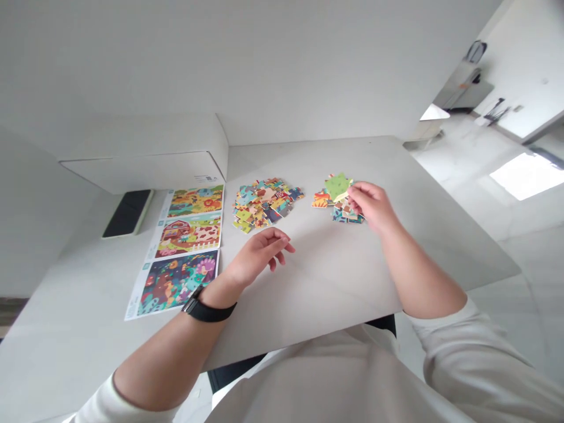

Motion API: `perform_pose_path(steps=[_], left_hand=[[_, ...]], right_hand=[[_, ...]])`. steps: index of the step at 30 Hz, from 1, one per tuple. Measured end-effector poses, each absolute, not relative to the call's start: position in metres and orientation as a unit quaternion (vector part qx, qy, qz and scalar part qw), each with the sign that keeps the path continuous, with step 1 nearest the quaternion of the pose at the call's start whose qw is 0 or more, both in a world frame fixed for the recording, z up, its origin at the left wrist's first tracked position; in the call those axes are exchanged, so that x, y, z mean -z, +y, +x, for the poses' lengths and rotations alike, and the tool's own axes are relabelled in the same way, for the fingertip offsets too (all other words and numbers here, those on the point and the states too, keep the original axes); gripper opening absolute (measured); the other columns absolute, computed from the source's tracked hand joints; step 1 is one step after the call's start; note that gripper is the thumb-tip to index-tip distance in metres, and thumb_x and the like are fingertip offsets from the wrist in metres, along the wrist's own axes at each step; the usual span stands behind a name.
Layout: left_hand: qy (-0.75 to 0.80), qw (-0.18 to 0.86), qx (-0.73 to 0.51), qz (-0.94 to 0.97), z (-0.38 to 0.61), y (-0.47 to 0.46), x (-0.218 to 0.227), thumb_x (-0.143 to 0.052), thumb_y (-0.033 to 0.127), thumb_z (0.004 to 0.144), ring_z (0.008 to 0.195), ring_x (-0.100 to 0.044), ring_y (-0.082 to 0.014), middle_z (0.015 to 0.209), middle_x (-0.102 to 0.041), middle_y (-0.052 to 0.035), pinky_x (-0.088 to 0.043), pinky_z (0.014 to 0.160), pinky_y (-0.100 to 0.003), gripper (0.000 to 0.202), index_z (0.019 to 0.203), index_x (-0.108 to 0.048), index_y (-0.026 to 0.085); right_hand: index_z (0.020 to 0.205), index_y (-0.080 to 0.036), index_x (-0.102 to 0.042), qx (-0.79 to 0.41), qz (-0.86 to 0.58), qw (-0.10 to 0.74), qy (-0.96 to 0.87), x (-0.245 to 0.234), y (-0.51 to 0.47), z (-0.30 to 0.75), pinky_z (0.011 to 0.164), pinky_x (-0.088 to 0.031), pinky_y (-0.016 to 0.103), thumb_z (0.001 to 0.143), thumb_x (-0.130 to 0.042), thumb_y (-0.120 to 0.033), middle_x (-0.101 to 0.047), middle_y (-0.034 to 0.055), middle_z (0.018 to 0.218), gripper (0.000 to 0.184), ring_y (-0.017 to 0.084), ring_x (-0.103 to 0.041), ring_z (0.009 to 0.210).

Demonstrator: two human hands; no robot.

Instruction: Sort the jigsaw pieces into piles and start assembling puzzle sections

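Note:
Between the thumb and fingers of my right hand (pixel 371 205) is a green jigsaw puzzle piece (pixel 338 186), lifted over a small pile of puzzle pieces (pixel 321 200). That pile partly hides behind the piece and my fingers. My left hand (pixel 263 252) hovers at or just above the table with fingers loosely curled and apart, holding nothing. Just beyond it lies a larger heap of mixed puzzle pieces (pixel 264 205), colourful and overlapping. A picture sheet (pixel 189 235) with three printed scenes lies left of that heap, its lower edge close to my left wrist.
A white box (pixel 145 170) stands at the back left against the wall. Near it a dark-screened phone (pixel 128 214) lies beside the sheet. The grey-white table (pixel 308 282) ends at a rounded right corner, with shiny floor (pixel 476 170) beyond.

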State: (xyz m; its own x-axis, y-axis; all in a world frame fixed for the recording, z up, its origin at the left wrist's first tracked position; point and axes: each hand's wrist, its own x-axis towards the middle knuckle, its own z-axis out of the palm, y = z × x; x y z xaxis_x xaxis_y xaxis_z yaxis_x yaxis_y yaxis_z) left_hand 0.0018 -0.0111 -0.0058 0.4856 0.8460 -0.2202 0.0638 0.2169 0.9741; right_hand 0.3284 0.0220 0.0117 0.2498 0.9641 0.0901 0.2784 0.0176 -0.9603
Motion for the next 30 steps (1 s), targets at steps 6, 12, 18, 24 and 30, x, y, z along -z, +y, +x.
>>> perform_pose_path(steps=[6, 12, 18, 24, 30], left_hand=[[0.415, 0.656, -0.282, 0.564, 0.002, -0.01, 0.006, -0.077, 0.056, 0.089, 0.06, -0.064, -0.0115, 0.096, -0.078, -0.0074, -0.044, 0.045, -0.021, 0.041, 0.1, -0.063, 0.019], [0.419, 0.649, -0.288, 0.566, 0.001, -0.01, 0.007, -0.076, 0.056, 0.09, 0.059, -0.064, -0.0113, 0.096, -0.078, -0.0076, -0.043, 0.045, -0.021, 0.041, 0.102, -0.063, 0.018], [0.415, 0.649, -0.286, 0.57, 0.001, -0.009, 0.008, -0.076, 0.055, 0.09, 0.06, -0.063, -0.0111, 0.095, -0.077, -0.007, -0.043, 0.044, -0.02, 0.04, 0.102, -0.064, 0.018], [0.411, 0.65, -0.285, 0.572, 0.001, -0.009, 0.01, -0.076, 0.056, 0.09, 0.061, -0.064, -0.0112, 0.097, -0.078, -0.0075, -0.043, 0.045, -0.021, 0.041, 0.102, -0.064, 0.018], [0.414, 0.647, -0.282, 0.575, 0.001, -0.01, 0.007, -0.075, 0.054, 0.09, 0.061, -0.065, -0.0116, 0.096, -0.078, -0.008, -0.044, 0.046, -0.02, 0.038, 0.099, -0.064, 0.018]], right_hand=[[0.077, -0.019, -0.068, -0.234, -0.773, 0.377, -0.453, -0.007, 0.045, 0.401, 0.054, -0.04, 0.028, 0.088, -0.066, -0.043, -0.06, -0.0002, 0.062, 0.026, 0.015, -0.053, 0.055], [0.083, -0.021, -0.079, -0.122, -0.823, 0.189, -0.521, 0.001, 0.046, 0.404, 0.067, -0.045, 0.032, 0.092, -0.064, -0.046, -0.073, 0.0058, 0.069, 0.031, 0.023, -0.067, 0.071], [0.093, -0.022, -0.078, -0.027, -0.823, 0.194, -0.534, -0.003, 0.043, 0.397, 0.075, -0.049, 0.035, 0.091, -0.071, -0.049, -0.081, 0.0108, 0.094, 0.029, 0.027, -0.071, 0.087], [0.096, -0.021, -0.078, -0.051, -0.79, 0.205, -0.576, 0.005, 0.046, 0.387, 0.081, -0.052, 0.036, 0.089, -0.073, -0.042, -0.08, 0.0092, 0.096, 0.022, 0.025, -0.07, 0.086], [0.103, -0.02, -0.081, 0.0, -0.786, 0.215, -0.58, 0.009, 0.05, 0.384, 0.088, -0.051, 0.039, 0.097, -0.061, -0.038, -0.078, 0.0144, 0.107, 0.027, 0.029, -0.069, 0.095]])
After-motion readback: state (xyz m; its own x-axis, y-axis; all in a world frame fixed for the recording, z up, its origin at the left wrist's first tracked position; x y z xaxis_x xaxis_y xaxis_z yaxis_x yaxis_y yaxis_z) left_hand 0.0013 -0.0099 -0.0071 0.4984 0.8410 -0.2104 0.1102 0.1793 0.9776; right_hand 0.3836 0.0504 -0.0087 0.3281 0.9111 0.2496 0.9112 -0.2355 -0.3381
